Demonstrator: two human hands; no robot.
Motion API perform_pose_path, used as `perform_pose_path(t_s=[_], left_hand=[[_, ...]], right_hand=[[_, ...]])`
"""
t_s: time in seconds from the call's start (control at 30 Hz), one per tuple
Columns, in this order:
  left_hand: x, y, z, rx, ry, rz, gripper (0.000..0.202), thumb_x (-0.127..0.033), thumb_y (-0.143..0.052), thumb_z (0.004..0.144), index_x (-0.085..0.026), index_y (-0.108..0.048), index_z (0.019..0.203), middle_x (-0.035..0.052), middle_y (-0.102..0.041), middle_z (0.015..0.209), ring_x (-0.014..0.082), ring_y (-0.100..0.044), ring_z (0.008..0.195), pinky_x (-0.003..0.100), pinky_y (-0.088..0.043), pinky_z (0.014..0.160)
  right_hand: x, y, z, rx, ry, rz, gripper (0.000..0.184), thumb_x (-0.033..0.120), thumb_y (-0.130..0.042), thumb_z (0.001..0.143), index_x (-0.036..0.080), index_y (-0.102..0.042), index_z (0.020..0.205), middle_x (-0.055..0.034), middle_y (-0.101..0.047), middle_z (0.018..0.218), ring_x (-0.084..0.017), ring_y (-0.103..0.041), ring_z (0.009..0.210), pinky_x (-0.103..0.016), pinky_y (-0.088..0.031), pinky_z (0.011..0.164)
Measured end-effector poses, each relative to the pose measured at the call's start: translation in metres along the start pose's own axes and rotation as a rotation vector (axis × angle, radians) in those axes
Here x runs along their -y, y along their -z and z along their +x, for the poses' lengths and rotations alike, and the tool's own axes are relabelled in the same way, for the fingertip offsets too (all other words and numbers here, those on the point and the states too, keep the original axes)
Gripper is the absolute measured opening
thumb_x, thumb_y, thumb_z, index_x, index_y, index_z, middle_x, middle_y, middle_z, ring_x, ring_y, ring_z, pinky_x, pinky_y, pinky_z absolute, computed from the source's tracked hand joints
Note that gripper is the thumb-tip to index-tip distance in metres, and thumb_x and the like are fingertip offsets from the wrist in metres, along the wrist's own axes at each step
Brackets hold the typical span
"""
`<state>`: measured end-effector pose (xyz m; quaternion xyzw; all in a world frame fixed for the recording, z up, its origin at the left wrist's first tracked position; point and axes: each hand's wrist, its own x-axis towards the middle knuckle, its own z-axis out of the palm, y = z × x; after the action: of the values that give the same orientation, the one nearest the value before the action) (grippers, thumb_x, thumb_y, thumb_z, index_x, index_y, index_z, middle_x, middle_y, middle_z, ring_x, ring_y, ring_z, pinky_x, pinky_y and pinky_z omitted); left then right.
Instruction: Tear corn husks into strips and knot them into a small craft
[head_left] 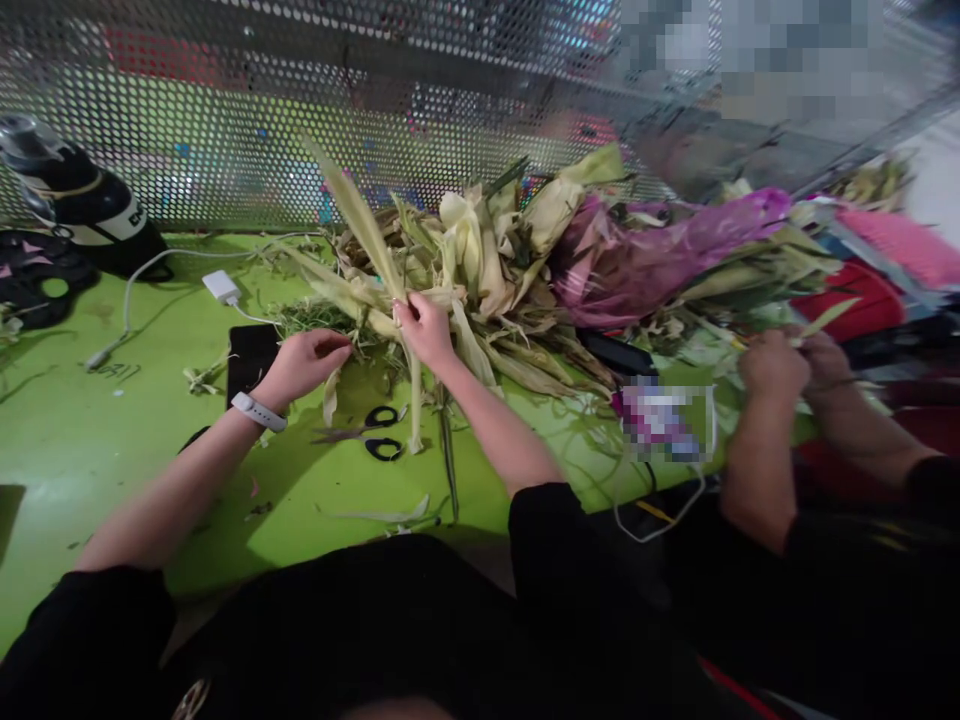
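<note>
My right hand point(426, 332) is closed around a long pale corn husk point(351, 205). The husk rises up and to the left from my fingers, and a narrow end hangs below them. My left hand point(311, 362), with a white band on its wrist, is to the left with fingers curled together; whether it pinches anything is hidden. A small husk scrap point(330, 398) shows just below it. Behind both hands lies a large heap of dry corn husks point(487, 260). Black-handled scissors point(367, 434) lie on the green table point(202, 540) between my arms.
A dark phone-like slab point(251, 360) lies under my left wrist. A black bottle point(90, 200), a white adapter point(220, 288) and cables are at the left. A purple plastic bag point(645, 250) rests on the husks. At the right, another person's hands point(780, 362) hold a husk strip.
</note>
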<state>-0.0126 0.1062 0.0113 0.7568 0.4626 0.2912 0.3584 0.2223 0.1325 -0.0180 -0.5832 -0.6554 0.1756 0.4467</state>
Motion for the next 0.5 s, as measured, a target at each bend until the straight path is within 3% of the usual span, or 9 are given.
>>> perform_pose_path(t_s=[0.13, 0.23, 0.3, 0.37, 0.5], left_hand=[[-0.009, -0.009, 0.022, 0.052, 0.072, -0.044, 0.038, -0.053, -0.059, 0.088, -0.017, -0.073, 0.087, 0.0093, -0.074, 0.082, 0.0218, -0.069, 0.075, 0.032, -0.053, 0.068], [-0.022, -0.023, 0.035, 0.013, 0.195, -0.251, 0.048, -0.059, -0.052, 0.091, -0.014, -0.068, 0.084, 0.0115, -0.071, 0.080, 0.0202, -0.067, 0.070, 0.031, -0.053, 0.061], [-0.032, -0.035, 0.040, -0.004, 0.215, -0.395, 0.042, -0.052, -0.060, 0.090, -0.013, -0.065, 0.105, 0.0118, -0.071, 0.090, 0.0201, -0.068, 0.076, 0.030, -0.054, 0.062], [-0.039, -0.045, 0.045, -0.032, 0.258, -0.558, 0.050, -0.035, -0.062, 0.090, -0.016, -0.048, 0.134, 0.0100, -0.071, 0.097, 0.0198, -0.069, 0.080, 0.030, -0.056, 0.065], [-0.041, -0.052, 0.056, -0.188, 0.193, -0.663, 0.084, -0.020, -0.066, 0.083, -0.022, -0.019, 0.153, 0.0117, -0.066, 0.122, 0.0203, -0.069, 0.100, 0.031, -0.057, 0.080]], right_hand=[[0.006, 0.004, 0.003, -0.061, -0.045, 0.415, 0.028, 0.049, -0.057, 0.090, 0.022, -0.060, 0.084, -0.0011, -0.071, 0.086, -0.015, -0.065, 0.081, -0.027, -0.050, 0.079], [0.017, 0.003, 0.000, -0.103, -0.074, 0.605, 0.027, 0.049, -0.064, 0.084, 0.023, -0.060, 0.092, -0.0013, -0.071, 0.093, -0.015, -0.067, 0.090, -0.028, -0.052, 0.088], [0.023, 0.000, -0.004, -0.123, -0.077, 0.729, 0.027, 0.045, -0.066, 0.082, 0.023, -0.058, 0.097, -0.0010, -0.071, 0.096, -0.015, -0.068, 0.091, -0.030, -0.053, 0.091], [0.026, -0.004, -0.008, -0.119, -0.054, 0.817, 0.023, 0.039, -0.065, 0.081, 0.024, -0.056, 0.096, -0.0009, -0.070, 0.097, -0.015, -0.068, 0.090, -0.032, -0.053, 0.091], [0.024, -0.006, -0.012, -0.059, -0.027, 0.831, 0.009, 0.028, -0.058, 0.077, 0.022, -0.055, 0.083, -0.0008, -0.069, 0.090, -0.015, -0.067, 0.088, -0.031, -0.054, 0.089]])
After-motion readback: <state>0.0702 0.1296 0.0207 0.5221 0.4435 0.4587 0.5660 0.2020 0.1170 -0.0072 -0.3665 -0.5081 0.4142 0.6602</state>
